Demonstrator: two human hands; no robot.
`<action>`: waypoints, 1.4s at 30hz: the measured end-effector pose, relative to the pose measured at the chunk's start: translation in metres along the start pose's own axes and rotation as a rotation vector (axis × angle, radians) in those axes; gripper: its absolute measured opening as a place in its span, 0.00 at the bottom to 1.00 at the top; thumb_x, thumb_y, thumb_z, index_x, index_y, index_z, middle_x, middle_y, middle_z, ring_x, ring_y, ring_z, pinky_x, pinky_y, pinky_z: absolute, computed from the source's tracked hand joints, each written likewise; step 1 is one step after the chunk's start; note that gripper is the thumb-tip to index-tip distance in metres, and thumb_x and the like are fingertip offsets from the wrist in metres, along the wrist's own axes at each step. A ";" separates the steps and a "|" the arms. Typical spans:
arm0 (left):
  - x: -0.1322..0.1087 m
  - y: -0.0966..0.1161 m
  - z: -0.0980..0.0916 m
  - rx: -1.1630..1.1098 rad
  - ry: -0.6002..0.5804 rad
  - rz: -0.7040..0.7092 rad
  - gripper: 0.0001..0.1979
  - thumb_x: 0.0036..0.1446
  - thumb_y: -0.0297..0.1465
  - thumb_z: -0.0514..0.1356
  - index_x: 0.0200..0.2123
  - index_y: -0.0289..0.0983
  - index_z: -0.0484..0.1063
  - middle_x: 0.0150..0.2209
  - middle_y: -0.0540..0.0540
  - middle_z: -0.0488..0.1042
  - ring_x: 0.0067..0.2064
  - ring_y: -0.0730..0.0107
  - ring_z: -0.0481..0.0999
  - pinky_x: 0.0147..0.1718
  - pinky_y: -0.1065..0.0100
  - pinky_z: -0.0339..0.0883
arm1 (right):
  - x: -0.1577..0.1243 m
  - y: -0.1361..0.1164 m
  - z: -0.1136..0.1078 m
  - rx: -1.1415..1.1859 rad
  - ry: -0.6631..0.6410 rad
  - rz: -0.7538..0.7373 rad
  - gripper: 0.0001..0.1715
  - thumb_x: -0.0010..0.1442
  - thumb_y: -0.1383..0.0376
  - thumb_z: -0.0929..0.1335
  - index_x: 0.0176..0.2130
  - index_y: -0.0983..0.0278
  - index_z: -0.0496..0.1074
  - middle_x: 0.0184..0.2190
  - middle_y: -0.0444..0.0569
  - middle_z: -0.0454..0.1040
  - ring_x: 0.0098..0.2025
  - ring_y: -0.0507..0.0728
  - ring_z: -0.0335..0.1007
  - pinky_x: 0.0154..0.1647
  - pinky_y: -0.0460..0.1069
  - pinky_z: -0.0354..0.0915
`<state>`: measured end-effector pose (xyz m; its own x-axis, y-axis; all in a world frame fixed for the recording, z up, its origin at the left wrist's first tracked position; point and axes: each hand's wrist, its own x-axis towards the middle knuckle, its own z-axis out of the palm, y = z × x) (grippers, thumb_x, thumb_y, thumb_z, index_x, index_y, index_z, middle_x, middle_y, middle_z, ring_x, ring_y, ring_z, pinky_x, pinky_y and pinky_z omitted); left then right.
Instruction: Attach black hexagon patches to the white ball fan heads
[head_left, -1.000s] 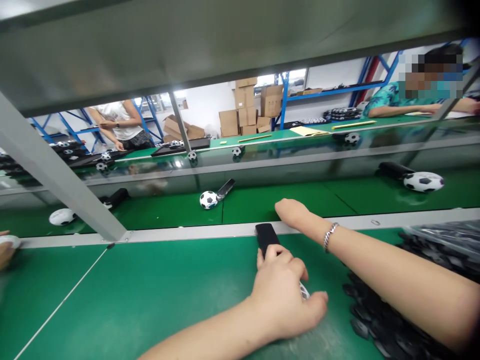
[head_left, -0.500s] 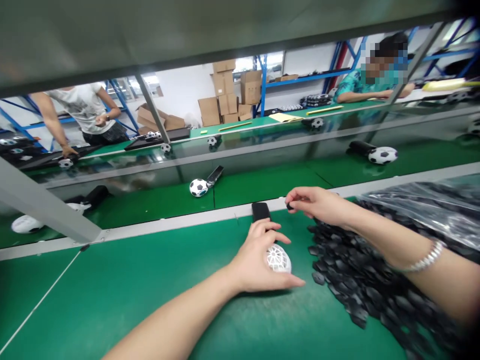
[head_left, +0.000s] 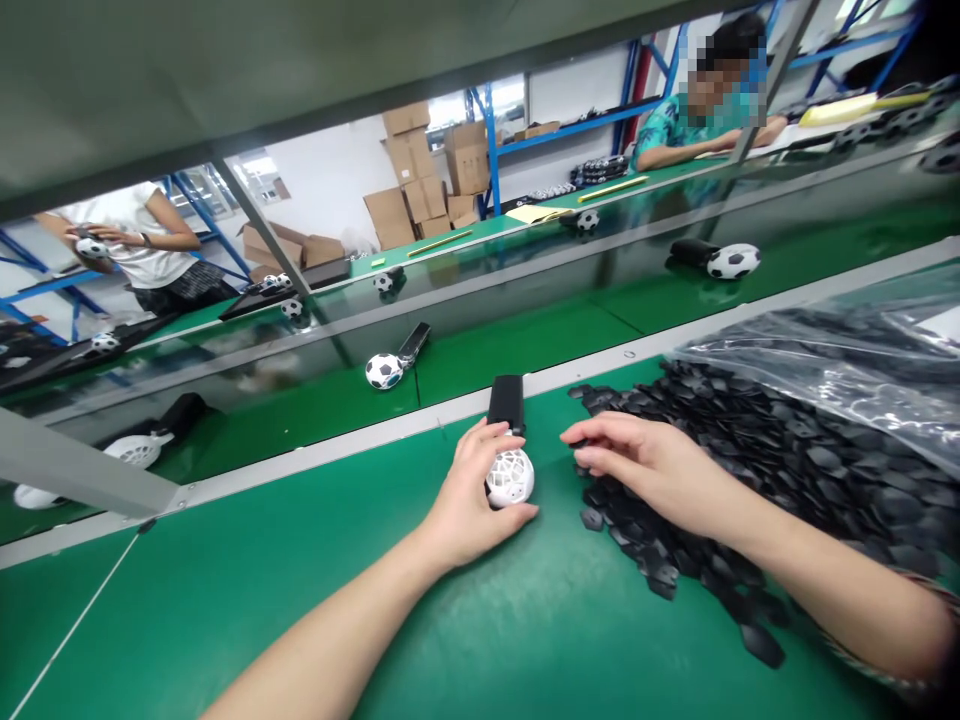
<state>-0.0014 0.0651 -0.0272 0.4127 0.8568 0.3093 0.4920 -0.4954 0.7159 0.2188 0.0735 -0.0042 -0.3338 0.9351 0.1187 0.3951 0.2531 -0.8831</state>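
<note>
My left hand [head_left: 471, 500] curls round a white ball-shaped shell [head_left: 512, 478] with an open lattice face. A black rectangular handle [head_left: 507, 402] sticks out from the ball's far side. To the right, my right hand [head_left: 652, 465] pinches a small black piece [head_left: 580, 445] between thumb and fingers, mostly covered by the fingertips. Beneath and beside that hand spreads a heap of flat black polygonal pieces [head_left: 847, 450], partly under a clear plastic bag [head_left: 840, 345].
Beyond the metal rail [head_left: 390, 438] runs a green conveyor belt [head_left: 517, 335] carrying black-and-white balls with handles, one soccer ball [head_left: 384, 371] nearest. A grey post [head_left: 82, 465] stands left. Two co-workers sit or stand across the line, one handling a ball [head_left: 91, 246].
The view has shifted, with the bench appearing further left. The lattice ball has turned in my left hand, whose fingers sit closer round it. My right hand has come lower, beside the heap.
</note>
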 end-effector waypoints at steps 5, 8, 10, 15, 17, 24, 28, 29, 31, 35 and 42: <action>0.002 0.002 -0.001 0.029 0.004 0.040 0.30 0.39 0.25 0.67 0.48 0.41 0.63 0.50 0.45 0.65 0.56 0.56 0.57 0.57 0.51 0.50 | -0.004 -0.005 0.004 -0.226 0.052 -0.225 0.10 0.60 0.62 0.63 0.35 0.59 0.74 0.35 0.46 0.72 0.40 0.56 0.68 0.42 0.50 0.63; 0.000 0.006 0.002 -0.006 -0.019 0.026 0.31 0.38 0.25 0.67 0.48 0.41 0.63 0.50 0.45 0.64 0.55 0.56 0.58 0.55 0.52 0.52 | -0.008 -0.009 0.009 -0.198 0.008 -0.154 0.07 0.59 0.64 0.64 0.34 0.60 0.72 0.31 0.43 0.73 0.34 0.54 0.69 0.36 0.48 0.63; -0.001 0.008 0.004 -0.031 -0.023 0.019 0.31 0.39 0.26 0.68 0.48 0.41 0.63 0.50 0.44 0.64 0.55 0.56 0.58 0.55 0.52 0.53 | -0.011 -0.012 0.015 -0.180 -0.030 -0.142 0.06 0.59 0.65 0.64 0.33 0.60 0.71 0.30 0.42 0.73 0.32 0.53 0.68 0.33 0.47 0.63; -0.001 0.011 0.006 -0.062 -0.040 0.027 0.30 0.40 0.28 0.67 0.49 0.41 0.62 0.50 0.44 0.63 0.56 0.55 0.57 0.55 0.52 0.52 | -0.015 -0.016 0.027 -0.147 -0.114 -0.259 0.08 0.59 0.68 0.63 0.32 0.61 0.73 0.33 0.45 0.70 0.36 0.53 0.67 0.38 0.47 0.62; -0.001 0.012 0.005 -0.079 -0.062 0.025 0.30 0.41 0.29 0.67 0.49 0.41 0.62 0.51 0.44 0.62 0.56 0.56 0.56 0.56 0.52 0.52 | -0.015 -0.015 0.031 -0.126 -0.102 -0.245 0.07 0.58 0.68 0.65 0.31 0.61 0.72 0.32 0.44 0.69 0.35 0.52 0.66 0.37 0.47 0.62; -0.002 0.015 0.003 -0.112 -0.099 -0.006 0.27 0.44 0.26 0.63 0.50 0.42 0.61 0.52 0.44 0.61 0.58 0.56 0.53 0.57 0.51 0.49 | -0.014 -0.013 0.036 -0.079 -0.058 -0.215 0.06 0.57 0.66 0.66 0.28 0.61 0.68 0.31 0.45 0.66 0.36 0.54 0.65 0.38 0.50 0.61; -0.001 0.015 0.004 -0.116 -0.084 -0.031 0.27 0.45 0.31 0.66 0.49 0.42 0.62 0.51 0.44 0.62 0.58 0.56 0.54 0.57 0.52 0.50 | -0.012 -0.011 0.034 -0.088 -0.033 -0.212 0.05 0.57 0.67 0.66 0.28 0.61 0.67 0.31 0.45 0.65 0.35 0.54 0.63 0.37 0.50 0.61; -0.001 0.015 0.005 -0.114 -0.073 -0.040 0.27 0.44 0.32 0.66 0.48 0.41 0.62 0.51 0.44 0.62 0.57 0.56 0.54 0.57 0.52 0.51 | -0.012 -0.010 0.034 -0.086 -0.036 -0.215 0.05 0.57 0.67 0.66 0.28 0.61 0.66 0.31 0.45 0.65 0.35 0.54 0.63 0.36 0.49 0.60; 0.000 0.015 0.006 -0.111 -0.057 -0.049 0.27 0.44 0.33 0.67 0.48 0.41 0.63 0.50 0.44 0.62 0.57 0.57 0.55 0.56 0.53 0.52 | -0.011 -0.009 0.033 -0.083 -0.043 -0.213 0.05 0.57 0.68 0.66 0.29 0.61 0.66 0.31 0.45 0.64 0.34 0.54 0.62 0.36 0.49 0.60; 0.000 0.014 0.006 -0.134 -0.064 -0.034 0.26 0.44 0.31 0.67 0.48 0.41 0.63 0.51 0.44 0.62 0.57 0.57 0.55 0.57 0.53 0.51 | -0.009 -0.009 0.033 -0.078 -0.052 -0.196 0.04 0.56 0.68 0.67 0.30 0.61 0.66 0.32 0.44 0.63 0.35 0.53 0.61 0.35 0.48 0.60; -0.001 0.014 0.002 -0.175 -0.114 -0.045 0.26 0.45 0.30 0.66 0.49 0.41 0.62 0.52 0.44 0.62 0.59 0.57 0.52 0.58 0.52 0.48 | -0.010 -0.008 0.037 -0.074 -0.041 -0.163 0.04 0.55 0.67 0.67 0.31 0.62 0.65 0.34 0.46 0.63 0.35 0.54 0.62 0.34 0.49 0.61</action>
<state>0.0065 0.0573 -0.0185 0.4822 0.8507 0.2090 0.3749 -0.4161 0.8285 0.1878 0.0531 -0.0150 -0.4323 0.8700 0.2373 0.3945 0.4191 -0.8178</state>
